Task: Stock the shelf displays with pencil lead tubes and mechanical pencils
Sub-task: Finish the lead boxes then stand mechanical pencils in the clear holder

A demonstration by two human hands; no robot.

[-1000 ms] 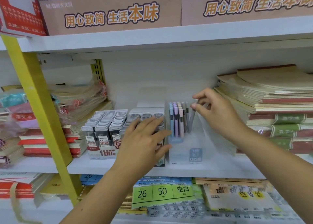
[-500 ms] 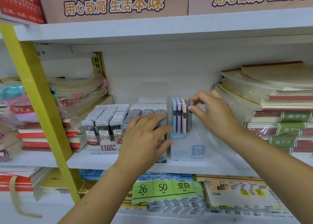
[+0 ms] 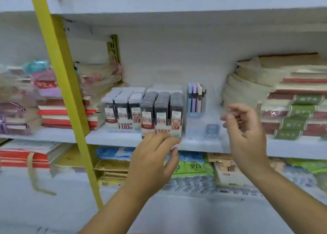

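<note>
- The left hand (image 3: 155,155) grasps nothing. Its fingers are stretched out with the tips against the lower front of the dark box of lead tubes (image 3: 162,113), and the thumb hangs below, apart from the box. A push landing this low and off-centre could twist the box instead of sliding it straight back.
- The right hand (image 3: 247,132) is released and empty, fingers loosely bent. It hovers just in front of the clear pencil holder (image 3: 203,127). A careless swing could knock the holder's thin wall, and it looks light enough to skid.
- The dark box stands nearer the edge of the shelf (image 3: 115,138) than the paler box of lead tubes (image 3: 122,109) on its left. Any nudge toward the near side could tip it over the lip and spill tubes onto the packets on the lower shelf (image 3: 194,166).
- The two boxes sit side by side, and blur hides whether they touch. A skewed push on the dark one could drag the paler one out of line.
- The mechanical pencils (image 3: 196,97) stand upright, bunched at the far left of the holder, and the rest of it looks bare. With so little support, a bump could make them lean or topple.
- The stack of notebooks (image 3: 292,109) lies to the right of the holder. Shifting the holder that way could catch a loose cover and pull the stack askew.
</note>
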